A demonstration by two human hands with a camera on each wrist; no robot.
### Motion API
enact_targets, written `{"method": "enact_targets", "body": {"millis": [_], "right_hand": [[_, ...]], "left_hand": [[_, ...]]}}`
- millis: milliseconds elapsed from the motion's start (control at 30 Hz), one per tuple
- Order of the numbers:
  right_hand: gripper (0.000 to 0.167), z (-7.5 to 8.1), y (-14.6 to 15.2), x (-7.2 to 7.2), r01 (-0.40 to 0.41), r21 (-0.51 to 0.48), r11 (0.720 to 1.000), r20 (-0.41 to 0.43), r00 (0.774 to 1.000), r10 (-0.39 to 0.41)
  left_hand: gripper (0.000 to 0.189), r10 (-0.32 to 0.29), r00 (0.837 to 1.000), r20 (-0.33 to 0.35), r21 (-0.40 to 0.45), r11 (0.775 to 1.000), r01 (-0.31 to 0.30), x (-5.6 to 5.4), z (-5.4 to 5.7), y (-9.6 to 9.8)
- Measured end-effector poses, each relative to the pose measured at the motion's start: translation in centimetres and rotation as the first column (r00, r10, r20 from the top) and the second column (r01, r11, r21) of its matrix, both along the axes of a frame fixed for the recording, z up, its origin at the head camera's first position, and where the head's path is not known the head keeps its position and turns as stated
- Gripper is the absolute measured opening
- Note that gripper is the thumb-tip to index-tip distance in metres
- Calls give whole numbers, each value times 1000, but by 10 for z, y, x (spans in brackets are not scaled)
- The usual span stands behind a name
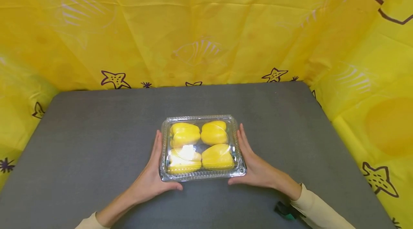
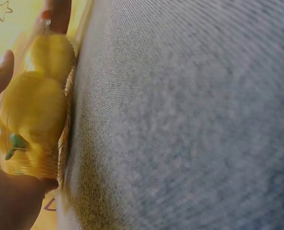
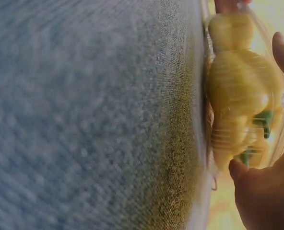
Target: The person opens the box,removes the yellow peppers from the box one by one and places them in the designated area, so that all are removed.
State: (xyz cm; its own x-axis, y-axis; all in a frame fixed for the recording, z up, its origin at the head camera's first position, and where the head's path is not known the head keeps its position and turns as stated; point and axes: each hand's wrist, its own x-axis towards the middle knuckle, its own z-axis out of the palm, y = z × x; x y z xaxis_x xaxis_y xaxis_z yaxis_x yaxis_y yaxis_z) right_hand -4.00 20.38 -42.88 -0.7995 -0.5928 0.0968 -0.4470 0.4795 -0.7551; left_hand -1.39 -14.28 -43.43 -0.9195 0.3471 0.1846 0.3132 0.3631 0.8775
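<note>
A clear plastic clamshell box (image 1: 202,118) with its lid down stands out in the middle of the head view. Inside it lie several yellow bell peppers (image 1: 215,134), and green stems (image 3: 263,122) show through the side in the wrist views. My left hand (image 1: 155,175) grips the box's left side, fingers along the wall and thumb round the front corner. On the opposite side my right hand (image 1: 256,170) holds it likewise, its thumb across the front corner. Both wrist views show the box low, close over the grey table (image 1: 96,143).
Yellow cloth (image 1: 155,24) printed with fish and starfish hangs behind the table and along both sides. A dark strap or device (image 1: 285,210) shows by the right sleeve (image 1: 317,207).
</note>
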Motion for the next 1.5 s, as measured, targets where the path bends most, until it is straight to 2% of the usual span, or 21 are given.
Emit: {"method": "enact_targets", "body": {"millis": [200,300,500,833,1100,1500], "right_hand": [[142,1,-3,1,34,16,999,31,999,-34],[142,0,-4,1,33,5,999,21,999,-33],[142,-4,-5,0,33,-21,999,1,999,-33],[144,-2,-10,1,56,-34,998,49,997,-55],[145,-2,-9,1,53,-37,998,60,997,-51],[139,0,-6,2,25,-24,999,144,989,-21]], "left_hand": [[153,24,1000,17,-3,1000,-24,0,1,1],[153,33,999,32,-9,999,-33,1,2,2],[150,34,998,45,-4,999,-33,1,1,4],[153,15,999,47,16,1000,-16,1,0,0],[145,20,993,120,45,999,-25,4,1,3],[134,7,994,105,46,999,-11,6,-1,4]]}}
